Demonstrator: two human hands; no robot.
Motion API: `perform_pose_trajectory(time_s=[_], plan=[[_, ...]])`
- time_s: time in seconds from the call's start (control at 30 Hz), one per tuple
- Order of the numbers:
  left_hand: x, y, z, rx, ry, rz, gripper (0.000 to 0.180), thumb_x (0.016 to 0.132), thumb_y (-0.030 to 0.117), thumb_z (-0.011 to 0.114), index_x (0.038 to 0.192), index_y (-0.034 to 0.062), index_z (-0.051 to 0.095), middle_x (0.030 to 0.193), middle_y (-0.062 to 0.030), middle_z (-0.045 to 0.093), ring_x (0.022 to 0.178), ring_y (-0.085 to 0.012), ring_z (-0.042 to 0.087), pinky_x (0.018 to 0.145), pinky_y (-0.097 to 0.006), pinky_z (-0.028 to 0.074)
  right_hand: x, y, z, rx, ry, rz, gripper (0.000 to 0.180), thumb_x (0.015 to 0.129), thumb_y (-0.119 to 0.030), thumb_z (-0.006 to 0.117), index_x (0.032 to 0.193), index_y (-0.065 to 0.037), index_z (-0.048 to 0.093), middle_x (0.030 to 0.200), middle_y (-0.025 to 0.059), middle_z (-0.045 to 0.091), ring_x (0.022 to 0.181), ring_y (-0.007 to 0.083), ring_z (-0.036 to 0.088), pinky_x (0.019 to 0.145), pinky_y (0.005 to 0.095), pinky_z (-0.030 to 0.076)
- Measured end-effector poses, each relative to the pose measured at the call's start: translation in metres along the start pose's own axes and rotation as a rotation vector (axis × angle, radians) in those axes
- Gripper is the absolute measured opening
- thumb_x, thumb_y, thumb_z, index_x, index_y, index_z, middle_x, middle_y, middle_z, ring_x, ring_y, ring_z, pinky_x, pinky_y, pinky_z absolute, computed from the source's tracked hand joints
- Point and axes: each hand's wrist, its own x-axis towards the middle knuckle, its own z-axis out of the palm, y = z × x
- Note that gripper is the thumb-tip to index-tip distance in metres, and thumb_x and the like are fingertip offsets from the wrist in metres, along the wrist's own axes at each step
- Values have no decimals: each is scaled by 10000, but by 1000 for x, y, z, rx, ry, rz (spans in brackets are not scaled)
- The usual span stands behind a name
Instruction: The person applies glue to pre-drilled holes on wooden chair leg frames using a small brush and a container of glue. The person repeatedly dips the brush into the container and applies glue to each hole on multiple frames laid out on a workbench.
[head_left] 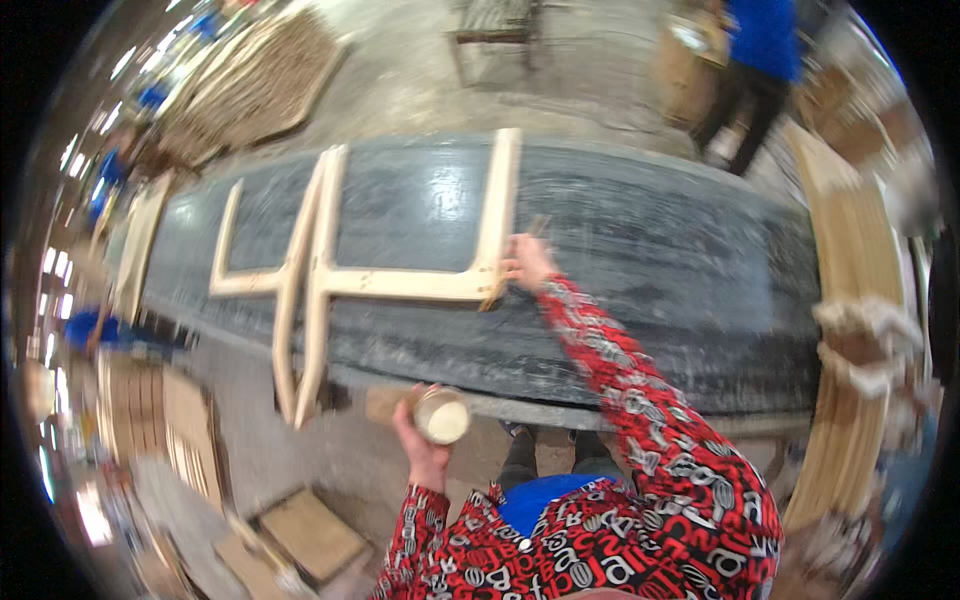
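Note:
Two pale wooden frame pieces lie side by side on the dark table (680, 290), their curved legs reaching past its near edge. The larger frame (405, 284) has a crossbar joined to two long uprights, with small dark spots near the joints. The smaller frame (245, 282) lies to its left. At the larger frame's right joint, my right hand (530, 262) is closed on a thin brownish stick (540, 224); blur hides its exact kind. My left hand (428, 452) is wrapped round a small round cup (442, 416) of cream-coloured stuff, before the table's near edge.
Stacked long boards (858, 260) stand along the right end of the table. A person in blue (760, 50) stands beyond the far right. At the far left lies a large pile of wood pieces (250, 85). Panels (310, 535) and wooden parts (150, 420) sit at the lower left.

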Motion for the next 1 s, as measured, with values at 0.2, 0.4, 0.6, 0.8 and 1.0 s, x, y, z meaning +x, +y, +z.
perform_pose_trajectory(time_s=[0.2,0.4,0.6,0.8,1.0], plan=[[-38,-25,8,25,19,113,485,860,529,475,1194,182,535,1176,-47,572,1101,-263,546,838,-580,478,-50,-66,-20,-171,-181,-179,218,834,-128,563,952,55,573,856,127,615,644,216,642,486,337,518],[-38,-31,103,113,-263,-44,476,856,534,496,1200,207,533,1179,-31,574,1115,-256,541,877,-604,440,-229,-200,-262,-183,806,-1109,127,819,-88,551,883,-17,635,887,103,659,745,223,629,699,324,499],[-78,-153,180,98,-407,-172,458,848,512,528,1182,199,539,1170,-53,572,1102,-266,540,905,-627,404,-442,-302,-509,-827,2106,-750,463,755,-366,610,979,39,615,986,274,575,1018,363,543,921,432,417],[-124,-245,218,45,-491,-284,452,849,497,535,1157,167,541,1184,-74,561,1100,-290,537,891,-661,398,-484,-353,-600,-959,1599,-241,583,728,-365,629,1097,82,565,1036,275,597,1048,332,556,924,355,426],[-164,-268,208,108,-470,-309,450,856,507,524,1152,169,553,1168,-65,565,1108,-299,531,933,-663,371,-495,-285,-570,-658,1358,-405,532,686,-237,683,1088,78,533,854,149,613,769,240,602,689,340,485]])
